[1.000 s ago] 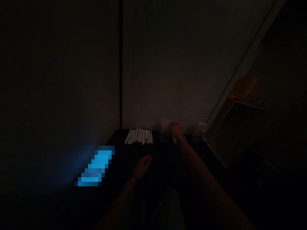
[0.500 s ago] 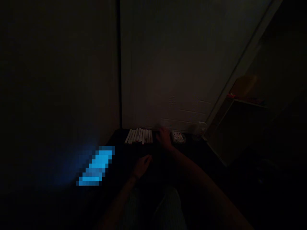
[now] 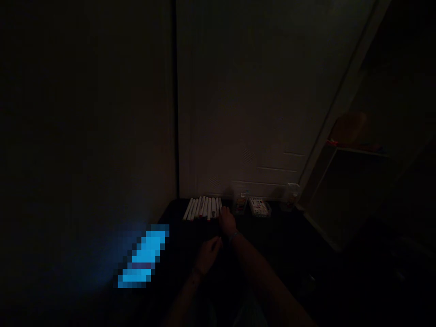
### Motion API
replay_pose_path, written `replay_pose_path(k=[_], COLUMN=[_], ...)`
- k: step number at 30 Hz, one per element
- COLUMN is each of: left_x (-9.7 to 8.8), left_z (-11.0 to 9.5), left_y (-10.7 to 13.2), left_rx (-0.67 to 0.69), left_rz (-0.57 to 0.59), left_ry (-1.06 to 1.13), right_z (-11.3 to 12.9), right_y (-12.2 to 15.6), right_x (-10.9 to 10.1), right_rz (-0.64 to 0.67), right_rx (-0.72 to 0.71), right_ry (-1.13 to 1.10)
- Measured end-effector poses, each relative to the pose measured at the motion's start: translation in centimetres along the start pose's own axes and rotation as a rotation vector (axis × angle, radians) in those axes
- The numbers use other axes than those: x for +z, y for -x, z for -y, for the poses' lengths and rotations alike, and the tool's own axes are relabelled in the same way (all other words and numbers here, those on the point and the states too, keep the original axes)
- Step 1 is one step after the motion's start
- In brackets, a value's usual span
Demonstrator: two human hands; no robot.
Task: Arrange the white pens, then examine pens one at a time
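Dim room, right hand (image 3: 226, 221) at the row of white markers (image 3: 203, 208) mid-frame, left hand (image 3: 207, 255) just below, dark table (image 3: 282, 227), blurred blue glow (image 3: 143, 256) lower left.

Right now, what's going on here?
The room is very dim. A person is at a dark table. Their right hand is at the right end of a row of white markers lined up along the far edge; it is too dark to tell whether the fingers grip one. The left hand rests on the table nearer the body, with nothing visible in it. A small box and a flat pack sit right of the markers. A blue-lit screen lies to the left.
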State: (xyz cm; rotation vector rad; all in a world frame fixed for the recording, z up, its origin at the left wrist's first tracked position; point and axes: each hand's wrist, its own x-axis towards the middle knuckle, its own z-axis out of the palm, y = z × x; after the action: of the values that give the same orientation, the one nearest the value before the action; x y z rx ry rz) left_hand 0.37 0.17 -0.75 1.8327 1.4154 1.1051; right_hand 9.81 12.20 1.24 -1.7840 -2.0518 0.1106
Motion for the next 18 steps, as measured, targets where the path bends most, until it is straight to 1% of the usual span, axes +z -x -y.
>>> replay_pose_path(k=[3,6,10,12,14,18], left_x=[-0.1,-0.2,-0.1,0.1,0.1,0.0], left_z=[-0.1,-0.2,0.0,0.2,0.3,0.3], left_y=[0.0,0.1,0.0,-0.1,-0.2,-0.2], left_rx=[0.012,0.001,0.003,0.001,0.017,0.04], left_rz=[-0.005,-0.006,-0.005,-0.011,-0.023,-0.023], left_ry=[-0.006,-0.01,-0.005,-0.002,0.005,0.003], right_z=[0.2,0.0,-0.5,-0.9,-1.3,-2.4], right_y=[-0.1,-0.2,-0.1,0.3,1.1,4.1], right_x=[-0.2,-0.4,-0.8,-1.1,-1.5,-2.6], right_rz=[0.044,0.092,0.094,0.046,-0.036,-0.173], right_rx=[0.012,-0.055,-0.12,-0.131,-0.148,-0.22], right_ry=[0.032,0.059,0.032,-0.024,-0.109,-0.379])
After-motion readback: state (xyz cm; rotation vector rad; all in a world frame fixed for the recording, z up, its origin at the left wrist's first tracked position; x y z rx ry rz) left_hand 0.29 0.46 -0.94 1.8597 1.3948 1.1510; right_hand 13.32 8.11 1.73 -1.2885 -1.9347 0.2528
